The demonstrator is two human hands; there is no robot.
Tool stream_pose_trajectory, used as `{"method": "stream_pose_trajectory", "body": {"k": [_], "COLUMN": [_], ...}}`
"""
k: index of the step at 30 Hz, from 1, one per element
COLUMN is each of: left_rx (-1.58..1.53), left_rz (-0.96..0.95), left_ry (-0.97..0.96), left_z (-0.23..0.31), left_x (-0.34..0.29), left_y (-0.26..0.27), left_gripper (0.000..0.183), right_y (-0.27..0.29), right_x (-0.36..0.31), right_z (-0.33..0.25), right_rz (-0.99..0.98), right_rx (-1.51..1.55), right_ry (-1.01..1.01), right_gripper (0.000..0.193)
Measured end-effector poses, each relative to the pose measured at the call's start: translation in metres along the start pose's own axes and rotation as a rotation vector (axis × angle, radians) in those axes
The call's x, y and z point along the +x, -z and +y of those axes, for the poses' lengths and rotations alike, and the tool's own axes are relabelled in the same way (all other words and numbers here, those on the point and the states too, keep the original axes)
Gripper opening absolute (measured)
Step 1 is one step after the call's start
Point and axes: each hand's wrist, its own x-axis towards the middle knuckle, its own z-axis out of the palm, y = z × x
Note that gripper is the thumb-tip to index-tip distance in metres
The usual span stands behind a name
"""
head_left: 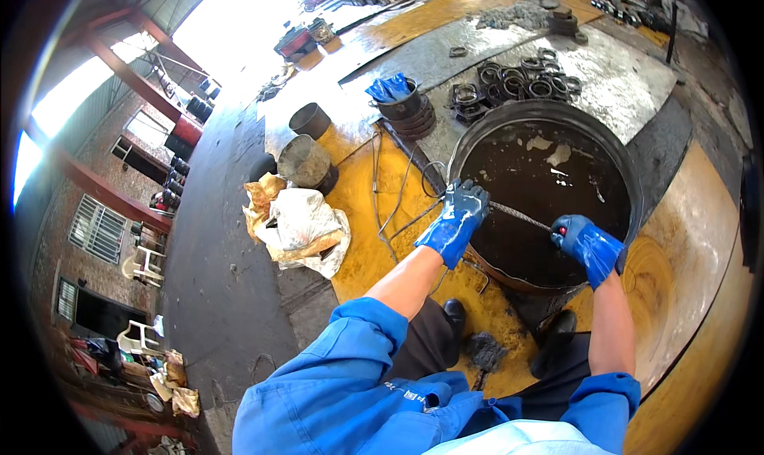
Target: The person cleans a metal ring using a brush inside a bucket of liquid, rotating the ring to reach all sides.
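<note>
A round drum (631, 169) of dark liquid stands in front of me, with pale patches afloat on its surface. A grey twisted rope (521, 215), which looks like wire rope, stretches over the near part of the drum between my hands. My left hand (457, 219), in a blue rubber glove, is closed round the rope at the drum's left rim. My right hand (587, 246), gloved the same way, is closed on the rope over the right side of the liquid. Something small and red shows at its fingers. Loose rope (390, 232) trails left onto the yellow floor plate.
Many dark metal rings (521, 79) lie behind the drum. A bucket (402, 105) with blue gloves sits on stacked rings. Two open buckets (306, 165) and white sacks (306, 228) stand to the left. My boots (454, 313) are close to the drum's near side.
</note>
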Motion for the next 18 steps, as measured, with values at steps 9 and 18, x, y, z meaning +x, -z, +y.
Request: {"method": "stream_pose_trajectory", "body": {"k": [9,18], "left_rx": [0.008,-0.035], "left_rz": [0.05,0.115], "left_ry": [-0.083,-0.152], "left_z": [-0.007,-0.007], "left_x": [0.001,0.005], "left_y": [-0.011,-0.01], "left_gripper": [0.026,0.016], "right_y": [0.012,0.014], "right_x": [-0.013,-0.006], "right_z": [-0.013,-0.003], "right_rz": [-0.086,-0.162], "right_rx": [0.143,0.189], "right_ry": [-0.076,-0.077], "right_gripper": [0.025,0.022]}}
